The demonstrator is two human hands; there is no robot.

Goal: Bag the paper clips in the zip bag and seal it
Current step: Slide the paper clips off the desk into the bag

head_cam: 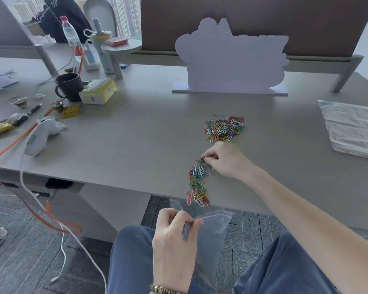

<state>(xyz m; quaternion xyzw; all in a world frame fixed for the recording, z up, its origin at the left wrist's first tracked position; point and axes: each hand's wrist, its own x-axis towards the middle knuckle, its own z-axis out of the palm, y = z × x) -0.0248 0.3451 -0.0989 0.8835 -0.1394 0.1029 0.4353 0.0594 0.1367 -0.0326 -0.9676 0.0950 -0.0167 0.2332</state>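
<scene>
Clear, thin plastic forms the limp zip bag with a pink seal strip (210, 228), which hangs below the near edge of the smooth grey matte desk (125, 134), its mouth held just under that edge. The left hand (176, 236) pinches the bag's rim between thumb and curled fingers, above the blue trouser legs. The right hand (223, 160) rests on the desk with its fingertips bunched narrowly onto the top of a trail of multicoloured wire paper clips (198, 183); this trail runs from the fingers to the desk edge, where the last clips overhang the bag's mouth. A larger heap of the same glossy coloured clips (224, 128) lies farther back, just beyond the right hand. To the right lies a crinkled silvery foil sheet (353, 126), well apart from the clips. Behind stands a flat white cut-out board on a base (232, 58). On the left are a black ceramic mug (69, 87), a yellow and white tissue pack (99, 92), a white handheld device (40, 136) and an orange cable (11, 145), all clear of the working area.
</scene>
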